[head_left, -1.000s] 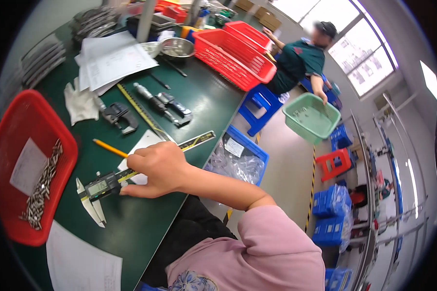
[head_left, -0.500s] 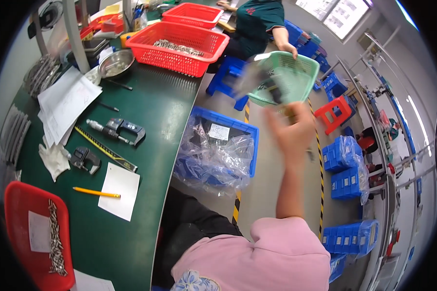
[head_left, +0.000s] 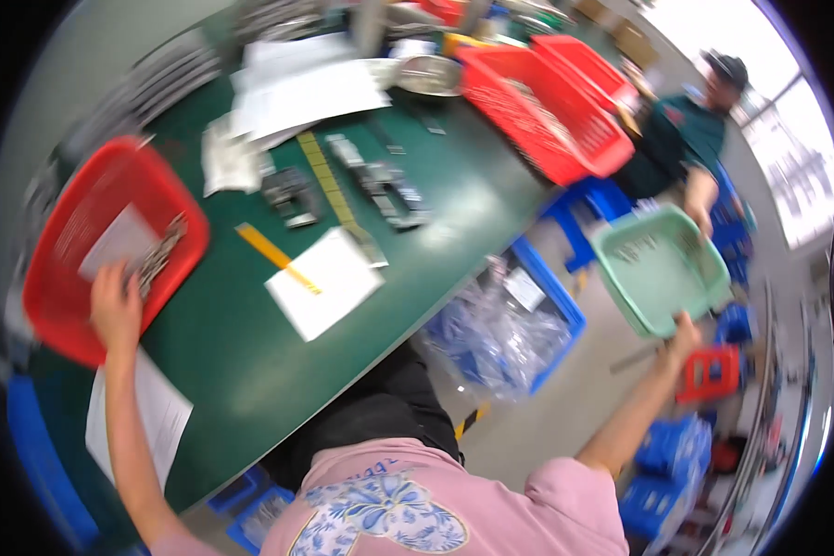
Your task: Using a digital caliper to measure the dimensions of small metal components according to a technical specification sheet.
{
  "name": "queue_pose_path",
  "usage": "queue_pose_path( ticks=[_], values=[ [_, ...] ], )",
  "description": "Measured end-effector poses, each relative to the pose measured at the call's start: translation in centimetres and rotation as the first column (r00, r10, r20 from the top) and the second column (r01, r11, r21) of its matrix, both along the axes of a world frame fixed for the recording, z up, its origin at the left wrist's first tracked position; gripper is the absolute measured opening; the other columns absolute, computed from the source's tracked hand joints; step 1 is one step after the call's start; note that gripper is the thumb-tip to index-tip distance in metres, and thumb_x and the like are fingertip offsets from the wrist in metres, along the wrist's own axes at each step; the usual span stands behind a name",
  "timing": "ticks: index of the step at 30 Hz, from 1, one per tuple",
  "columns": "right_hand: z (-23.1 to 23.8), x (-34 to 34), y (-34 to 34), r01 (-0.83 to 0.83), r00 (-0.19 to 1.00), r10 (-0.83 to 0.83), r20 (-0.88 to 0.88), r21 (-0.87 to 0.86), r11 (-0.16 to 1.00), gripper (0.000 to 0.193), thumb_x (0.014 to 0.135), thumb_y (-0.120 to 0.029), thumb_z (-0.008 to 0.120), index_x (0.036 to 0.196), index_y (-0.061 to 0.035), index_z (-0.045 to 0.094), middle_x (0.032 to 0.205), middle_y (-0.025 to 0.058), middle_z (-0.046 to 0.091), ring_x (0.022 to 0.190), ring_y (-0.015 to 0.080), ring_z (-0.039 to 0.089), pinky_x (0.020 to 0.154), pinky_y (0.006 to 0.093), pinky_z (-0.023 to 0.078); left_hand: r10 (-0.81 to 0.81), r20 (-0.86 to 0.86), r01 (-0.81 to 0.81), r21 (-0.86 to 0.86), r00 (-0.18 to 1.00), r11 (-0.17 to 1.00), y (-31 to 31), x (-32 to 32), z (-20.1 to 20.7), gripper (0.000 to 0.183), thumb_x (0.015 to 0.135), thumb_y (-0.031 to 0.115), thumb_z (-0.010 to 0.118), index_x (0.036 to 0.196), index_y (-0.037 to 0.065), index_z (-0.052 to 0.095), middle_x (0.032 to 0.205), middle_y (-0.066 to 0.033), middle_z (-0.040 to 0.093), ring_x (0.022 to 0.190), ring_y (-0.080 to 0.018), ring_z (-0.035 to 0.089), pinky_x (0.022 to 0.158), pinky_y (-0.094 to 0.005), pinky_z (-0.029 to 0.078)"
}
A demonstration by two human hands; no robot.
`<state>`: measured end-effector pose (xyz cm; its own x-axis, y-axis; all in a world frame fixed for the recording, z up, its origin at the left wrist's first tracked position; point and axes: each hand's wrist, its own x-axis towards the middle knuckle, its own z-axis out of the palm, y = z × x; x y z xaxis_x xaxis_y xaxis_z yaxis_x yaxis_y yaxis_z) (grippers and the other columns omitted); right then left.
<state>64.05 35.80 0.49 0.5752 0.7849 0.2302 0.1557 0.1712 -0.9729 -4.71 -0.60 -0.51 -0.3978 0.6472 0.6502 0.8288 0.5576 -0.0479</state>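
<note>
My right hand [head_left: 681,338] grips the near rim of a light green plastic basket [head_left: 663,278], held out over the floor to the right. A few small metal pieces [head_left: 635,248] lie inside it. On its far side a co-worker's hand [head_left: 700,222] also touches the rim. My left hand [head_left: 118,306] reaches into a red plastic basket [head_left: 60,269] at the left of the bench, fingers apart and slightly blurred. Small metal pins [head_left: 162,252] are heaped beside those fingers, next to a white paper slip [head_left: 120,243].
On the green bench [head_left: 473,204] lie a pencil [head_left: 273,256], a white sheet [head_left: 320,301], a yellow ruler [head_left: 329,181] and two micrometers. Red baskets [head_left: 565,153] stand at the far end. A blue crate [head_left: 565,338] with plastic film and a red stool [head_left: 712,373] are on the floor.
My right hand, blurred in front of the green basket before, now holds its near rim. My left hand has come into view in the red basket. The view has turned leftward.
</note>
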Motion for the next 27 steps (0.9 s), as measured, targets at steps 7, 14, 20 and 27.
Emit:
queue_pose_path(
  ticks=[7, 14, 20, 27],
  values=[
    [7.2, -4.2, -6.2, -0.157, 0.975, 0.167, -0.146, 0.078, 0.985, 0.017, 0.056, -0.001, 0.05, 0.068, 0.0111, 0.054, 0.067, 0.0112, 0.054, 0.055, 0.0215, 0.054, 0.054, 0.0309, 0.046, -0.239, 0.414, 0.199, 0.137, 0.878, 0.97, 3.3, 7.1, 1.6, 0.015, 0.085, 0.01, 0.051, 0.097, 0.003, 0.057, 0.088, -0.007, 0.056, 0.077, -0.0189, 0.053, 0.066, -0.0277, 0.043],
    [12.6, -14.8, -9.3, -0.571, 0.817, 0.577, -0.021, 0.119, 0.813, 0.039, 0.057, -0.004, 0.047, 0.094, 0.0081, 0.051, 0.077, 0.0104, 0.056, 0.056, 0.0183, 0.055, 0.051, 0.027, 0.049, -0.325, 0.699, 0.098, 0.491, -0.637, 0.866, 9.0, 19.0, 3.7, 0.039, 0.09, 0.031, 0.041, 0.111, 0.0, 0.05, 0.103, -0.0115, 0.057, 0.095, -0.0184, 0.055, 0.08, -0.0311, 0.044],
    [13.2, -28.6, -10.0, -0.861, 0.504, 0.851, 0.151, 0.163, 0.481, 0.033, 0.057, 0.004, 0.049, 0.091, 0.0055, 0.052, 0.078, 0.0053, 0.056, 0.064, 0.0124, 0.053, 0.062, 0.0235, 0.043, -0.545, 0.257, -0.41, 0.431, -0.798, 0.804, 12.9, 21.5, 2.9, 0.048, 0.092, 0.038, 0.026, 0.118, 0.002, 0.045, 0.114, -0.0122, 0.051, 0.105, -0.024, 0.049, 0.09, -0.0398, 0.038],
    [12.8, -35.4, -10.5, -0.939, 0.329, 0.765, 0.554, 0.103, 0.329, 0.026, 0.062, 0.001, 0.052, 0.087, 0.0014, 0.053, 0.07, -0.0026, 0.05, 0.062, 0.0051, 0.046, 0.057, 0.0186, 0.037, -0.519, 0.128, -0.42, 0.441, -0.845, 0.793, 12.8, 17.7, 1.8, 0.038, 0.09, 0.031, 0.031, 0.108, 0.005, 0.053, 0.104, -0.0105, 0.057, 0.095, -0.0234, 0.056, 0.086, -0.0371, 0.045]
  ],
)
